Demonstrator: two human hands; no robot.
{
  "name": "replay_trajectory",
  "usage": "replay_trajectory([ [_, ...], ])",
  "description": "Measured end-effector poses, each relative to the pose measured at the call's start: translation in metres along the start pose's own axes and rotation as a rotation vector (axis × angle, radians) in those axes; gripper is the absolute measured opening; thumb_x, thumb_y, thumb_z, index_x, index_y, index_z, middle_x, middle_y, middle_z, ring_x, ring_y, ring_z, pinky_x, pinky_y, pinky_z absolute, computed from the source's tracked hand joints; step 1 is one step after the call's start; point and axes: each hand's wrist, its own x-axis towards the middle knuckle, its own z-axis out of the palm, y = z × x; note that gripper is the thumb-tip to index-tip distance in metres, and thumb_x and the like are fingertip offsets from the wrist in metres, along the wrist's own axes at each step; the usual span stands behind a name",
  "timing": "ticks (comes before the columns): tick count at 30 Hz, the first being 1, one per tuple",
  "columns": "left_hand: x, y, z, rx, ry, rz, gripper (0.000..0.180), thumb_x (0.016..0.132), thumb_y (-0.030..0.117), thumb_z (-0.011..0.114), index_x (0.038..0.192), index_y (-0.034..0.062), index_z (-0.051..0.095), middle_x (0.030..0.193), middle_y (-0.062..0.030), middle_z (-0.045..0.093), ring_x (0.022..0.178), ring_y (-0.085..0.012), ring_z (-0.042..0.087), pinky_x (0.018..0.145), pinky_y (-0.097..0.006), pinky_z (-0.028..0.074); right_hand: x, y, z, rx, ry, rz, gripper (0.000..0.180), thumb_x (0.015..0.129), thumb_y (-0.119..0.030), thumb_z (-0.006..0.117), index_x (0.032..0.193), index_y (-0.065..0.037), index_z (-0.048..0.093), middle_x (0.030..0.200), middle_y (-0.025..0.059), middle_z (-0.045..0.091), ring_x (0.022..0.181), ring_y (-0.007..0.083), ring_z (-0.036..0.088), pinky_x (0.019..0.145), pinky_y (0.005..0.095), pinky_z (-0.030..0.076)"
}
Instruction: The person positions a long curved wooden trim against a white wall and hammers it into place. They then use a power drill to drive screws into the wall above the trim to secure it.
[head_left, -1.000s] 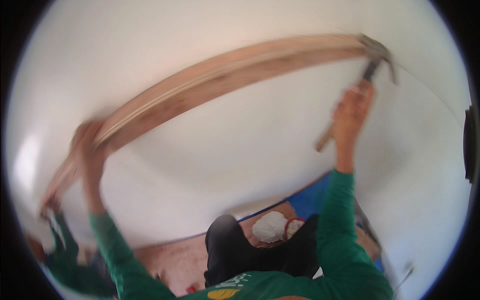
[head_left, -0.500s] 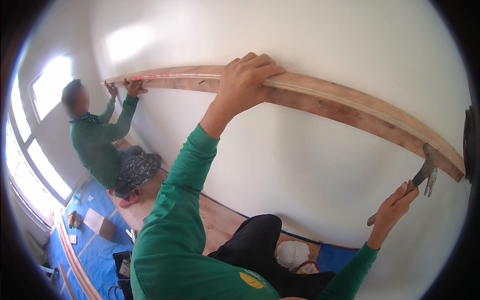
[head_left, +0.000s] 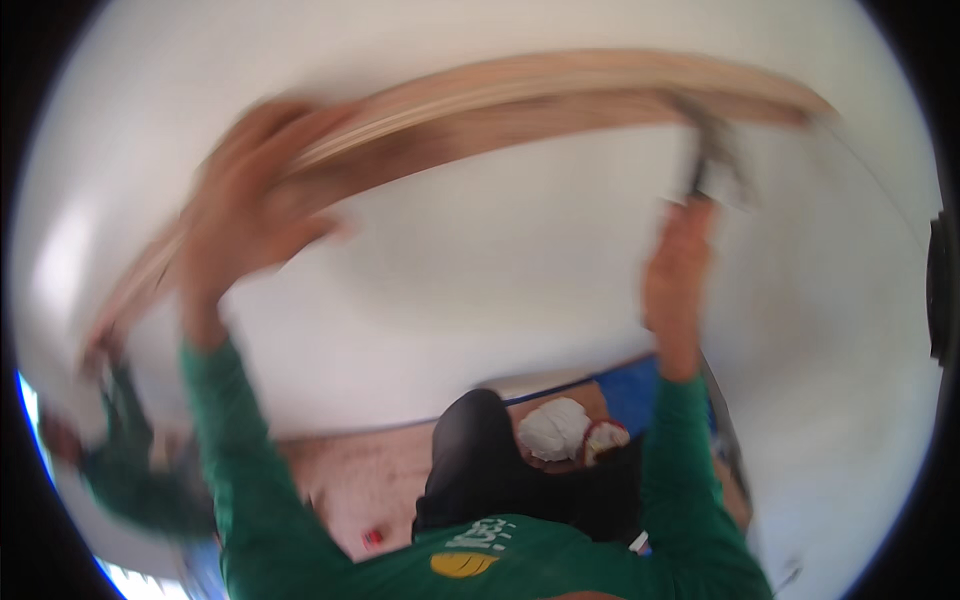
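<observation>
A long wooden board (head_left: pixel 560 112) runs across the white wall in front of me, bent by the lens. At its left part is my left hand (head_left: pixel 240 205), smeared by motion, its fingers stretched along the upper side and its thumb spread apart below. Whether it touches the wood I cannot tell. My right hand (head_left: pixel 680 265) grips the handle of a claw hammer (head_left: pixel 710 135) below the board's right part. The hammer's head is raised close to the board's lower edge; blur hides whether they touch.
A co-worker in green (head_left: pixel 140 480) is at the far left, with a hand up at the board's left end. Below lie a reddish-brown floor sheet (head_left: pixel 350 475), a white bundle (head_left: pixel 555 430) and a blue sheet (head_left: pixel 630 390). A dark object (head_left: pixel 938 290) is at the right rim.
My view has swung to the right. My left hand has loosened from its grip around the board, fingers now spread. The right hand has raised the hammer closer to the board.
</observation>
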Motion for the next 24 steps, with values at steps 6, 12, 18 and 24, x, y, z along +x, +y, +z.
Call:
replay_trajectory([
  [6, 0.064, 0.073, 0.042, 0.330, 0.134, -0.152, 0.044, 0.095, 0.032, 0.079, 0.135, 0.0137, 0.078, 0.123, -0.0036, 0.075, 0.111, -0.0264, 0.073, 0.094, -0.043, 0.061, 0.008, -0.029, -0.005, 0.119, -0.034, -0.026, 0.026, 0.111, -0.019, 0.058, 0.120, -0.003, 0.041, 0.095, 0.0284, 0.067, 0.082, 0.0521, 0.068, 0.067, 0.0619, 0.054],
  [12, 0.078, 0.068, 0.071, 0.464, 0.223, -0.291, 0.045, 0.089, 0.004, 0.073, 0.130, 0.0206, 0.081, 0.118, 0.0037, 0.075, 0.106, -0.0195, 0.074, 0.092, -0.039, 0.062, 0.004, -0.007, -0.047, 0.668, -0.124, 0.090, 0.028, 0.115, -0.020, 0.055, 0.131, -0.001, 0.043, 0.087, 0.0133, 0.062, 0.066, 0.0275, 0.061, 0.063, 0.0380, 0.052],
  [18, 0.083, 0.073, 0.078, 0.436, 0.258, -0.264, 0.049, 0.089, 0.000, 0.067, 0.132, 0.0216, 0.080, 0.119, 0.0030, 0.075, 0.109, -0.0199, 0.074, 0.094, -0.040, 0.061, 0.029, 0.071, -0.078, 0.945, 0.495, 0.143, 0.029, 0.116, -0.026, 0.051, 0.135, -0.004, 0.049, 0.077, -0.0006, 0.050, 0.059, 0.0063, 0.049, 0.053, 0.0274, 0.047],
  [24, 0.088, 0.077, 0.079, 0.376, 0.236, -0.295, 0.044, 0.092, 0.008, 0.066, 0.131, 0.0221, 0.080, 0.121, 0.0038, 0.075, 0.110, -0.0219, 0.073, 0.094, -0.040, 0.060, 0.111, 0.138, -0.063, 0.572, 0.559, 0.270, 0.030, 0.119, -0.035, 0.048, 0.109, -0.007, 0.046, 0.074, -0.0010, 0.049, 0.055, 0.0080, 0.048, 0.048, 0.0311, 0.044],
])
